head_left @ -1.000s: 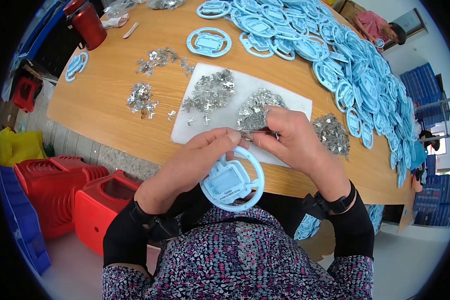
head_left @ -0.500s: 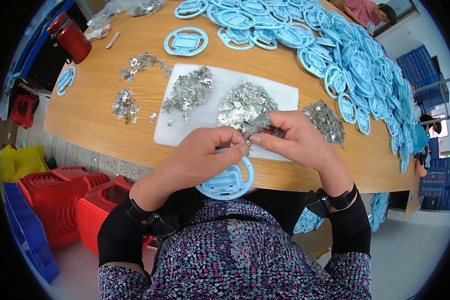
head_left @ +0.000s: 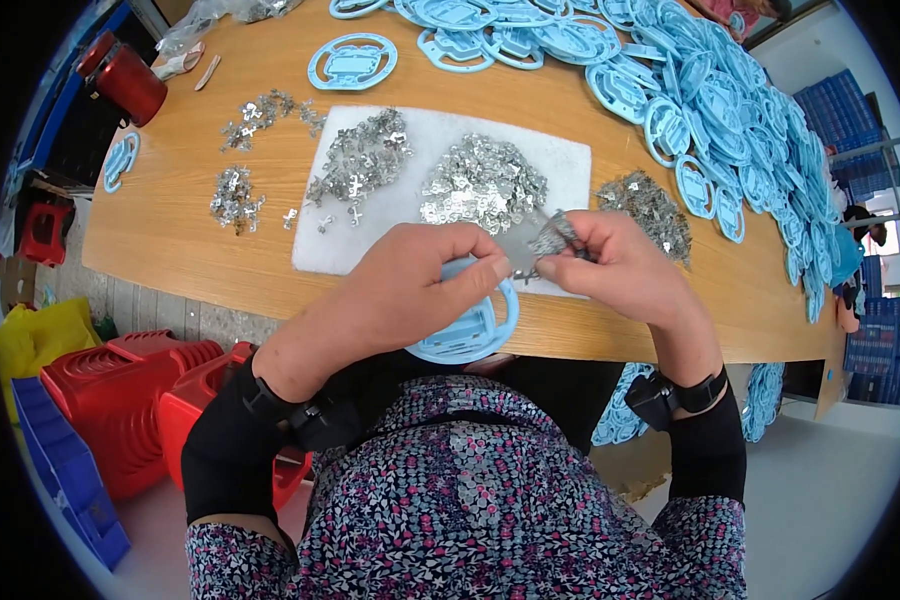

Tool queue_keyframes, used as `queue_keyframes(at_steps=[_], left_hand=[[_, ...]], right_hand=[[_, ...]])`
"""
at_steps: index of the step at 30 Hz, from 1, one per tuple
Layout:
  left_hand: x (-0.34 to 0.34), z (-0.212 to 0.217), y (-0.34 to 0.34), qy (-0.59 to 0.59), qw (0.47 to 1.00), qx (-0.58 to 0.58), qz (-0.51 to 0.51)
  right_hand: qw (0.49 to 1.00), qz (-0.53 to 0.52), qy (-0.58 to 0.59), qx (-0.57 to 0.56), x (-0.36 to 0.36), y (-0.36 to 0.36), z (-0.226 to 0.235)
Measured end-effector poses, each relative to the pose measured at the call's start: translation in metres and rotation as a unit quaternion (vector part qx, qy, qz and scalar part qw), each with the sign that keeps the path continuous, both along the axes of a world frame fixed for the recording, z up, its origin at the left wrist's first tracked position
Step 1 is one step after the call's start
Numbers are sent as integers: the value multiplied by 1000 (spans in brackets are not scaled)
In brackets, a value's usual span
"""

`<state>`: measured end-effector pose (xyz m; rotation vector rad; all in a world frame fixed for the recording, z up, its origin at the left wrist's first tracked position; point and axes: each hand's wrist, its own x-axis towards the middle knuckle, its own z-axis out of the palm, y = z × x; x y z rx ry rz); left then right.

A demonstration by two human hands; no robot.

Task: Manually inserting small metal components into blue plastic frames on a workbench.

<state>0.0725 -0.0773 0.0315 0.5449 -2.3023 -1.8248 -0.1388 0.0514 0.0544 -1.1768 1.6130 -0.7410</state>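
Note:
My left hand [head_left: 410,290] grips a round light-blue plastic ring part [head_left: 467,325] at the table's near edge, thumb and fingers pinched over its upper rim. My right hand [head_left: 615,265] holds a small bunch of silver metal clips [head_left: 555,235] between its fingertips, just right of the left thumb. Both hands meet over the front edge of a white mat [head_left: 370,235]. Two heaps of silver metal clips lie on the mat, one in the middle [head_left: 482,185] and one to the left [head_left: 362,160]. The ring's upper half is hidden under my left hand.
A long bank of blue ring parts [head_left: 715,110] runs along the table's far and right side. Smaller clip piles [head_left: 235,195] lie left of the mat, another [head_left: 650,205] to its right. A red canister [head_left: 125,80] stands far left. Red stools [head_left: 120,400] and blue crates [head_left: 65,475] stand below the table.
Both hands and the blue ring stayed at the table's near edge. My right hand drew slightly away to the right with clips pinched in it; my head tilted, shifting the view.

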Motion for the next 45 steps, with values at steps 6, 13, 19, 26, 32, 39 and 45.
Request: queue_keyframes(at_steps=[6, 13, 19, 26, 32, 39, 45], left_hand=[[-7, -22, 11, 49, 988, 132, 55], [-23, -35, 26, 61, 987, 114, 91], [-28, -35, 29, 89, 966, 189, 150], [-43, -29, 36, 148, 922, 299, 194], [-36, -23, 30, 110, 947, 266, 140], [-49, 3, 19, 8, 990, 122, -64], [-52, -22, 37, -37, 977, 207, -44]], right_hand=[[985, -144, -31, -88, 17, 31, -3], [959, -221, 26, -173, 33, 47, -31], [934, -282, -44, -214, 25, 56, -30], [905, -349, -199, -143, 21, 66, -29], [936, -272, -196, -106, 9, 75, -33], [977, -155, -137, -48, -6, 87, -7], [950, -238, -96, -179, -7, 86, -19]])
